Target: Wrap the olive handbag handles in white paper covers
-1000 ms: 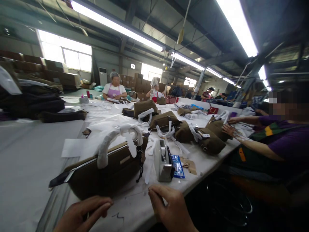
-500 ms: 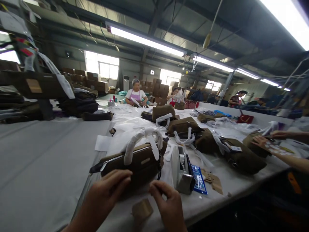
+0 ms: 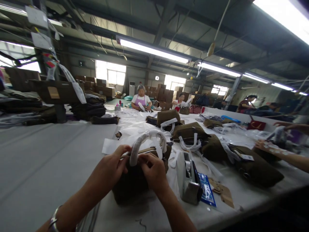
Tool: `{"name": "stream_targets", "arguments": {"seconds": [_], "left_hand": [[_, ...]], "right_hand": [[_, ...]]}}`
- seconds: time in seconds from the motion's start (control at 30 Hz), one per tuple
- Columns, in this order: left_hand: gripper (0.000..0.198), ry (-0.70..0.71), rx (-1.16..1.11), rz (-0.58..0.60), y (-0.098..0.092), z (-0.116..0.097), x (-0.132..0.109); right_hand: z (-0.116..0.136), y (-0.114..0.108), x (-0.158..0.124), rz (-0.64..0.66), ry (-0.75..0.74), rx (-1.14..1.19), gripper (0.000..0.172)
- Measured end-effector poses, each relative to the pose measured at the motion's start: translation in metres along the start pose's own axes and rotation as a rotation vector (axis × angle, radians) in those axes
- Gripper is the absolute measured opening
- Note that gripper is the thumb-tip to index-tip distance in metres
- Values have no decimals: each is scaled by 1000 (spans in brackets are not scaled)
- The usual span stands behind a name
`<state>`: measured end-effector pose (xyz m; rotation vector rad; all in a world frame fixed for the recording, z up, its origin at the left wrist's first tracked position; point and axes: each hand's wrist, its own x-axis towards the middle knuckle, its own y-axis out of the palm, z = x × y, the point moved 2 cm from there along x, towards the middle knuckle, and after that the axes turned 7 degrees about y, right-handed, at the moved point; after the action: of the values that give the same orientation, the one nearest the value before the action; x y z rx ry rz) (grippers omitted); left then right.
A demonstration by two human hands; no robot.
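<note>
A dark brown handbag point(image 3: 130, 187) stands on the grey table point(image 3: 48, 154) right in front of me, its handles point(image 3: 147, 138) wrapped in white foam. My left hand point(image 3: 113, 167) grips the bag's top edge at the left foot of the wrapped handle. My right hand point(image 3: 153, 169) is closed on the bag's top just right of it. What the fingers pinch is hidden.
A grey tape dispenser point(image 3: 189, 180) and a blue packet point(image 3: 206, 190) lie right of the bag. Several more brown bags point(image 3: 251, 164) with wrapped handles sit beyond. A co-worker's hands point(image 3: 265, 145) work at the right. Two people point(image 3: 141, 100) sit at the far end. Folded dark goods point(image 3: 89, 109) are stacked left.
Both hands rose from the table's near edge onto the bag's top. The view swung left, and the bag now stands closer to me.
</note>
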<state>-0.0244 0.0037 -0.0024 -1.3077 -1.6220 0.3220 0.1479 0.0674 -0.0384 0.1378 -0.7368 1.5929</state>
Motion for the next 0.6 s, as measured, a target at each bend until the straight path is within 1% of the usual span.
{"name": "stream_targets", "arguments": {"seconds": [0.07,0.13,0.2,0.27,0.37,0.47,0.53,0.6], "left_hand": [[37,-14,63,50,0,-1,1],[31,0,154,94,2,-2,1],[26,30,213,127,4,-2,-1],[26,57,239,121,6,0,-4],[28,80,245,48,5,8,-10],[28,119,162,-85,2,18,-18],[28,150,83,-182,0,22,-24],[27,168,29,-259,-1,23,-31]], "right_hand": [[3,1,4,76,-46,103,19],[3,0,6,115,-63,163,20],[1,-3,6,137,-67,166,18],[0,-6,3,164,-75,162,18],[-6,-12,-10,178,-58,74,18],[-17,-16,-32,145,-9,-20,21],[-26,-15,-49,108,43,-36,23],[-34,-8,-67,69,96,-36,28]]}}
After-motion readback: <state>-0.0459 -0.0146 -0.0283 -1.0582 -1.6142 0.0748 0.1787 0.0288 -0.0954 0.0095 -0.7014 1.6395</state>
